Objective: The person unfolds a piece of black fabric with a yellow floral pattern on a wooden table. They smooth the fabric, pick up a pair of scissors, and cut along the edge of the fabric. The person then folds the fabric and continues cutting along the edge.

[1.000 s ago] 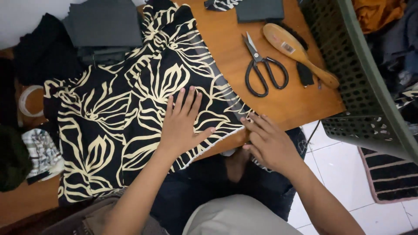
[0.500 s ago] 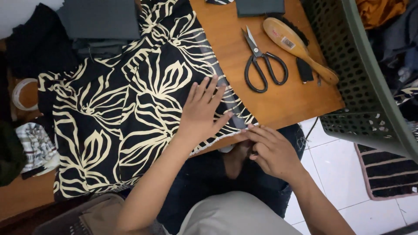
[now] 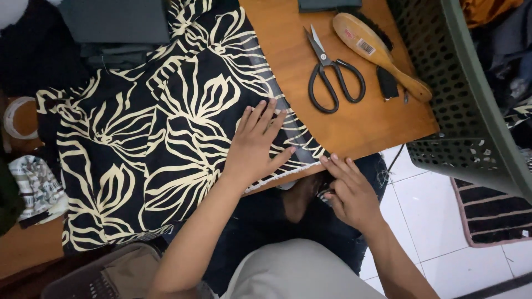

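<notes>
A black fabric with a cream leaf print lies spread over a wooden table. My left hand rests flat on it near its right edge, fingers apart, pressing the cloth down. My right hand sits just below the table's front edge, at the fabric's lower right corner, with the fingers curled around a small bit of the cloth's hem over my dark trousers.
Black-handled scissors and a wooden brush lie on the table to the right. A green perforated plastic basket stands at the far right. A tape roll and folded dark cloth sit at left and top.
My left hand slid to the right along the fabric toward its edge. My right hand dropped slightly below the table's edge. The view shifted a little.
</notes>
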